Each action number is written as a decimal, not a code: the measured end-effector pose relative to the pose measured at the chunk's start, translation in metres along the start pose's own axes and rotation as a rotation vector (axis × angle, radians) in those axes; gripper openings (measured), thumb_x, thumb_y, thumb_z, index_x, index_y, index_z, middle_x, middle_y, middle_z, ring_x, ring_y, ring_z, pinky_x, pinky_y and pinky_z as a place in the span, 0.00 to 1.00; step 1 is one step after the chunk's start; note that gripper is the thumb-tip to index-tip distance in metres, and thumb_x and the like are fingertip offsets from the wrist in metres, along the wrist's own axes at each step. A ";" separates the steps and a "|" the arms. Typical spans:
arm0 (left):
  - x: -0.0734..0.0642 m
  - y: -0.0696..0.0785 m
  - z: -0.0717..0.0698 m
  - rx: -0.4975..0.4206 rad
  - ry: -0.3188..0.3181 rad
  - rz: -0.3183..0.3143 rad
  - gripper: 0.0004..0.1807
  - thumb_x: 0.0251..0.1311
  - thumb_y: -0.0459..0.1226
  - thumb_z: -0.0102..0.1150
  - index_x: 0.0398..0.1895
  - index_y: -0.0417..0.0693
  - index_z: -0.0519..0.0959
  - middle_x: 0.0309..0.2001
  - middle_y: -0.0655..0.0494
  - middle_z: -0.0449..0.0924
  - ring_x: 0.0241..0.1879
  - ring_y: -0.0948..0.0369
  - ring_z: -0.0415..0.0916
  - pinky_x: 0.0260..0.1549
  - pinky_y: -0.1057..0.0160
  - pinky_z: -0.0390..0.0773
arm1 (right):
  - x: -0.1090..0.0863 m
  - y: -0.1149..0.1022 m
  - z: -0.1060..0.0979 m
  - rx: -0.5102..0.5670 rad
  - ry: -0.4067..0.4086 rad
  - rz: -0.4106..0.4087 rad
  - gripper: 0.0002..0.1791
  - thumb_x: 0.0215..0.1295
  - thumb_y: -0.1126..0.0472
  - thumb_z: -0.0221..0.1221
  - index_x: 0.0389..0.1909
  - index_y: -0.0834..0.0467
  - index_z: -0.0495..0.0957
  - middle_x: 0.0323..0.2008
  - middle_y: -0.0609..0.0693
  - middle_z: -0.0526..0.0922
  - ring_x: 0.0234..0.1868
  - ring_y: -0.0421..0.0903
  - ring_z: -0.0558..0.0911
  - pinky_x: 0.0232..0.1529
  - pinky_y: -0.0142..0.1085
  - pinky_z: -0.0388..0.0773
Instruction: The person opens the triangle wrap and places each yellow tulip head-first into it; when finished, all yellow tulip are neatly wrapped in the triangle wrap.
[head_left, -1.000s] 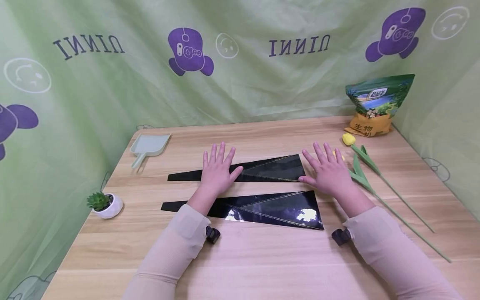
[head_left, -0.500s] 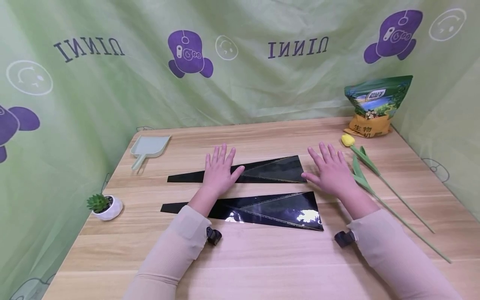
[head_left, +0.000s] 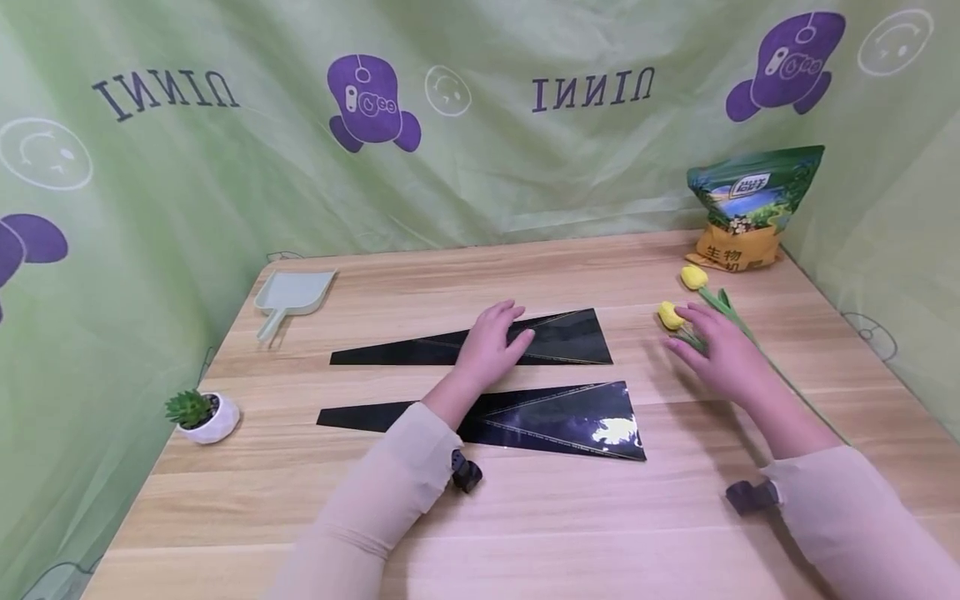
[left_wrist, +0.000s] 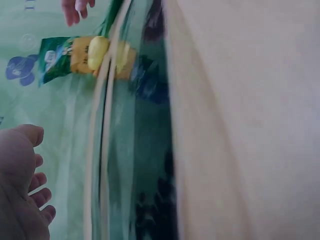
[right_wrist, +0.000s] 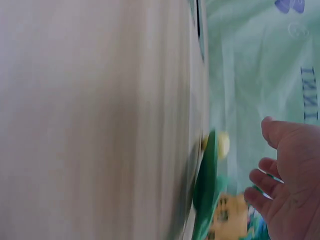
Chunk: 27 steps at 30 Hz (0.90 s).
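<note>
Two long tapered sheets of glossy black film lie flat on the table: a far black sheet (head_left: 566,335) and a near black sheet (head_left: 555,421). My left hand (head_left: 491,346) is over the middle of the far sheet, fingers loosely bent and holding nothing. Over the stems of two yellow tulips is my right hand (head_left: 720,350), its fingers relaxed and apart. The nearer tulip (head_left: 670,316) has its bloom just left of those fingertips, while its stem is mostly hidden under the hand and arm. Behind it lies the other tulip (head_left: 693,277).
A green and orange bag (head_left: 750,212) stands at the back right corner. At the back left lies a pale dustpan (head_left: 294,293), and a succulent in a white pot (head_left: 213,421) sits at the left edge. A green printed curtain (head_left: 480,183) surrounds the table.
Both hands have moved right: the left along the far sheet, the right off that sheet's wide end to the tulips. Their spread fingers have relaxed. The sheets stay put.
</note>
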<state>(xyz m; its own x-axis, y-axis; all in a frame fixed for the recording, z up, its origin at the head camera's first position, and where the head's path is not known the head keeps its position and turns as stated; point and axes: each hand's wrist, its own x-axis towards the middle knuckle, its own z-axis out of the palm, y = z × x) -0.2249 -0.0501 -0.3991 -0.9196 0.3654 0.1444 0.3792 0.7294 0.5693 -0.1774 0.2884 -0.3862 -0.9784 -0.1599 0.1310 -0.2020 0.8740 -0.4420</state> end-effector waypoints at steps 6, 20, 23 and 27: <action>0.022 0.009 0.024 0.022 -0.069 -0.015 0.28 0.70 0.48 0.52 0.69 0.47 0.68 0.73 0.49 0.63 0.74 0.52 0.58 0.74 0.54 0.59 | -0.016 0.034 -0.015 -0.008 -0.042 0.064 0.27 0.75 0.56 0.50 0.67 0.67 0.64 0.65 0.76 0.62 0.64 0.77 0.61 0.61 0.72 0.58; 0.031 0.000 0.052 0.021 -0.065 0.007 0.20 0.69 0.44 0.55 0.60 0.46 0.78 0.65 0.51 0.75 0.69 0.54 0.67 0.71 0.58 0.64 | -0.023 0.064 -0.023 0.005 -0.167 0.143 0.29 0.74 0.52 0.52 0.65 0.70 0.66 0.53 0.74 0.76 0.53 0.72 0.75 0.54 0.68 0.69; 0.031 -0.001 0.054 0.050 -0.070 0.003 0.20 0.69 0.44 0.55 0.59 0.46 0.78 0.64 0.52 0.76 0.69 0.54 0.67 0.71 0.58 0.65 | -0.021 0.065 -0.022 -0.013 -0.189 0.146 0.29 0.73 0.53 0.54 0.63 0.72 0.68 0.49 0.72 0.79 0.50 0.69 0.77 0.52 0.66 0.71; 0.032 -0.001 0.057 0.078 -0.078 -0.006 0.21 0.69 0.46 0.55 0.59 0.46 0.79 0.65 0.54 0.75 0.69 0.55 0.67 0.71 0.58 0.64 | -0.020 0.067 -0.022 -0.032 -0.240 0.186 0.32 0.72 0.50 0.55 0.64 0.72 0.66 0.50 0.74 0.78 0.52 0.71 0.76 0.53 0.67 0.69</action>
<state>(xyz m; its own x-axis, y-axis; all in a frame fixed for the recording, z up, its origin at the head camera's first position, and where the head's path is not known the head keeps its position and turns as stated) -0.2487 -0.0064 -0.4411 -0.9122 0.4027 0.0763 0.3836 0.7735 0.5045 -0.1706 0.3602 -0.3993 -0.9817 -0.0966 -0.1644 -0.0211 0.9118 -0.4102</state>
